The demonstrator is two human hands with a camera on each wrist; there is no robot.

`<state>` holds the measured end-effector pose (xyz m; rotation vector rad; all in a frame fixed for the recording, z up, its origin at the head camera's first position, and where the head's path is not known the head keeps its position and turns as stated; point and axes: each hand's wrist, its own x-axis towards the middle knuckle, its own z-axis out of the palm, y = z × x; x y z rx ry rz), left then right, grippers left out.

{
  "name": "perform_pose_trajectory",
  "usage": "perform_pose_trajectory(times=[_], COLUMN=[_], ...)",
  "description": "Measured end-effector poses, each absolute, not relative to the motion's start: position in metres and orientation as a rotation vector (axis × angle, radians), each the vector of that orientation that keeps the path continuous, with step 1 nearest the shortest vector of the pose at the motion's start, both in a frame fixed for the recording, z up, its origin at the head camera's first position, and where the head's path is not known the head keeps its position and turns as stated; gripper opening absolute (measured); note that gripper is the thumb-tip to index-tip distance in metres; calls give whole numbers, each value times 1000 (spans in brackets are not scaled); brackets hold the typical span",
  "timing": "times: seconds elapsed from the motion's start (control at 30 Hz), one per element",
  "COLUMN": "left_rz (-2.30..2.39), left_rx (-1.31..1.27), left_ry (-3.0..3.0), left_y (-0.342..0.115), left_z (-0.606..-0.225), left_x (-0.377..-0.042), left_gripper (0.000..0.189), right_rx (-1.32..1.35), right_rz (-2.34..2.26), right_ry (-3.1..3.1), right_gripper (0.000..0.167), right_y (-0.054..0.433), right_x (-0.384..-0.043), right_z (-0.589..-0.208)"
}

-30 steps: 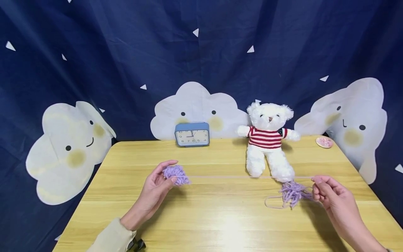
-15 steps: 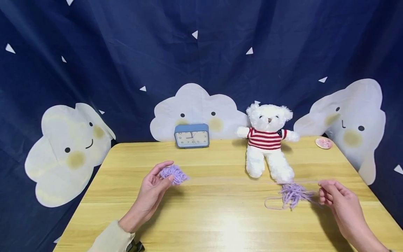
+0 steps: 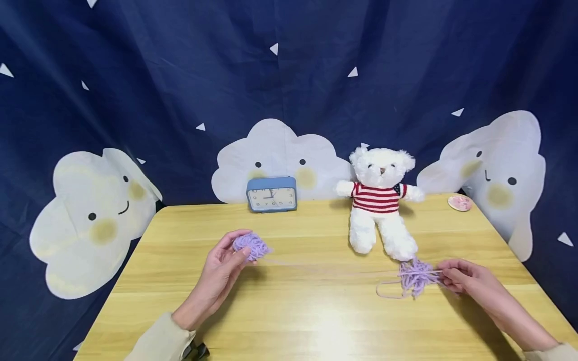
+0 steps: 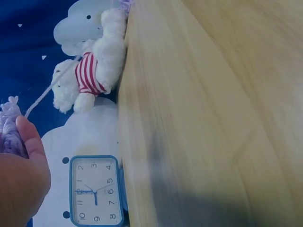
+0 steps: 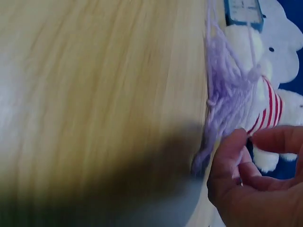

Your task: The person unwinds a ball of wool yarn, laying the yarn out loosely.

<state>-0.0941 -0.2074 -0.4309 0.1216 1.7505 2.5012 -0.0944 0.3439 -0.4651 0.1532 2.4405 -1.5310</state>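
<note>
Well left of the teddy bear (image 3: 377,200) and nearer the person, the left hand (image 3: 219,273) pinches a purple yarn bundle (image 3: 252,245), its end poking past the thumb. Just in front of the bear's foot lies a loose yarn heap (image 3: 416,276); beside it, the right hand's (image 3: 467,278) thumb and forefinger pinch a strand (image 4: 49,88) running toward the bundle.

Perhaps a playroom, cloud-print cloth (image 3: 189,60), teddy (image 3: 377,199)

Yarn bundle (image 4: 10,135) cut off in left wrist view; clock (image 5: 244,11) cropped in right wrist view; pink disc (image 3: 459,202) too small to read.
</note>
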Motion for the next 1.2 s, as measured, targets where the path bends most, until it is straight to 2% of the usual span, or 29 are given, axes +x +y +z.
perform_pose_trajectory(times=[0.23, 0.43, 0.6, 0.77, 0.97, 1.2], left_rz=[2483, 2482, 2487, 2484, 2486, 2466], left_rx=[174, 218, 210, 243, 281, 307], left_ry=[1700, 1726, 1705, 1698, 1681, 1672], left_y=[-195, -193, -191, -191, -191, -191], left_z=[-432, -432, -430, -428, -427, -428], left_x=[-98, -98, -97, -98, -97, -96], left_gripper=[57, 61, 60, 58, 55, 53], right_rx=[115, 159, 32, -258, -503, -586], right_rz=[-1479, -1626, -1957, -1945, -1760, -1708], right_ry=[2594, 2879, 2683, 2385, 2124, 1992], right_gripper=[45, 30, 20, 30, 54, 57], right_y=[314, 280, 245, 210, 179, 150], right_x=[-90, -81, -80, -86, -103, -113], right_z=[-456, -451, -450, -451, -450, -452])
